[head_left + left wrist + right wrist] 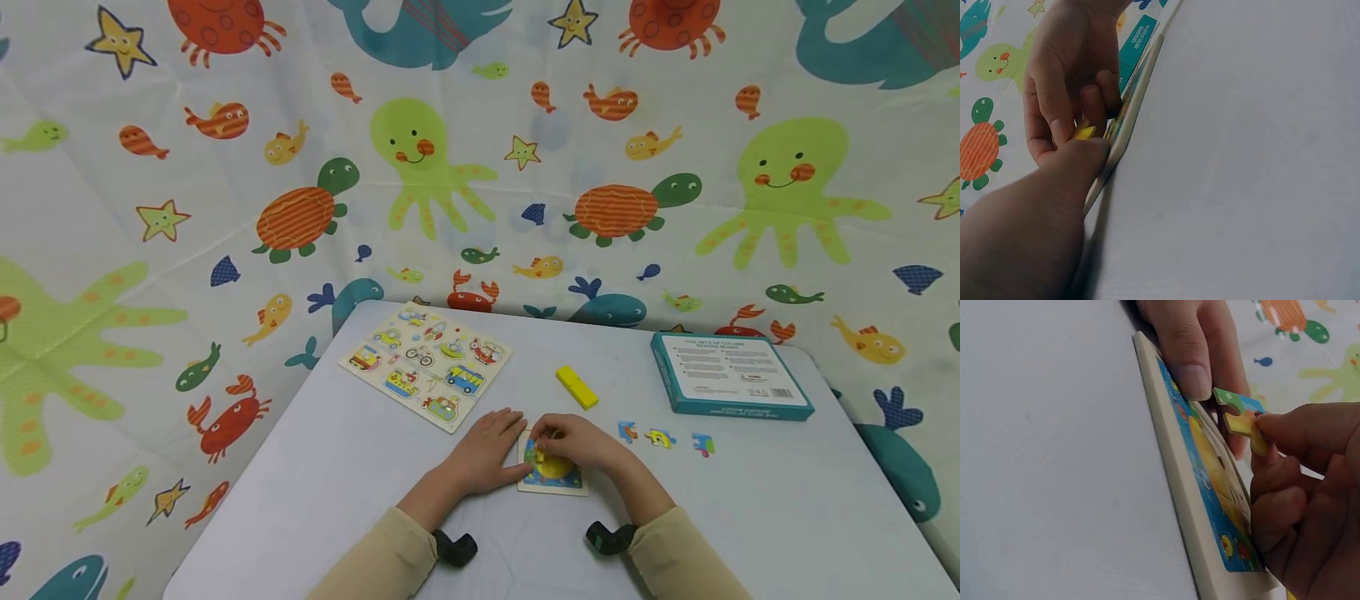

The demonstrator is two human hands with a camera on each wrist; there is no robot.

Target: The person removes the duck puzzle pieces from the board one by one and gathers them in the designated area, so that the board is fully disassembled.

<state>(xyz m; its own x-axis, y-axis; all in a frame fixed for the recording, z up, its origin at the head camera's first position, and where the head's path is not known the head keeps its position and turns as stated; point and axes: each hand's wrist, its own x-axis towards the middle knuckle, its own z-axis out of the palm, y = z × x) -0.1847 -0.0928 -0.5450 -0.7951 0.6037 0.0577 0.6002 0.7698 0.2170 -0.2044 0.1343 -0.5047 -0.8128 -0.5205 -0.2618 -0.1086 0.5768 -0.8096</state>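
Beige sleeves (386, 557) reach in from six o'clock, with a black strap (456, 550) at each wrist. Between the hands, on the white worktop (787, 517), lies the puzzle tray (553, 491). The left hand (486, 454) rests at the tray's nine-to-ten o'clock, fingers straight, thumb at the edge, probably to stop it sliding. Over the tray's upper part, the right hand (573, 440) has a narrow grip, thumb and fingers pinching one puzzle piece (1247, 422) of green, blue and yellow; holding it by one end seems to leave its notched side free.

Three loose pieces (661, 438) lie apart in a row toward three o'clock of the tray, perhaps for easy reach of the right hand.

The tray's rim frames a mostly yellow and blue picture; the fingers hide how much is filled. A closed teal box (735, 375) lies at two o'clock, print up, contents not visible. At one o'clock is a yellow block (577, 387); at ten, a picture board (441, 371) showing vehicles.
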